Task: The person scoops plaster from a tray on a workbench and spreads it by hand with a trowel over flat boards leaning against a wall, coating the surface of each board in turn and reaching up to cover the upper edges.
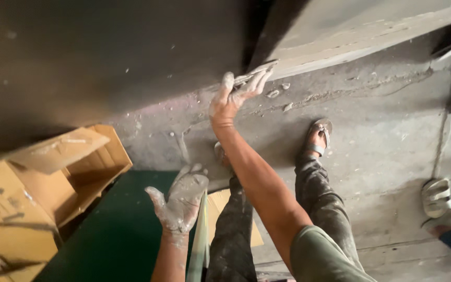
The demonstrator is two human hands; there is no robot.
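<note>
Wall fills the upper left of the view, dark and smooth, meeting a paler grey plastered band at the upper right. Below them spreads the concrete floor, dusty and flecked with bits of dried plaster. Along the left edge sits a stack of open cardboard boxes, flaps raised, with a dark green sheet beside them. The person's legs in mottled dark trousers stand on the floor, one sandalled foot showing just beyond the right forearm. A pair of pale sandals lies well apart at the right edge.

The right hand reaches up to the foot of the wall, arm stretched long. Its grip is closed on a flat trowel, thumb on one side and fingers laid along the other, and the blade lies pressed against the lower edge of the plastered band. So the trowel sits right in the grip, jutting past the fingertips toward the wall corner.

The left hand hangs lower, coated in whitish plaster, fingers spread and loose, its grip open and holding nothing. It hovers above the green sheet, near the left knee, well apart from the trowel
</note>
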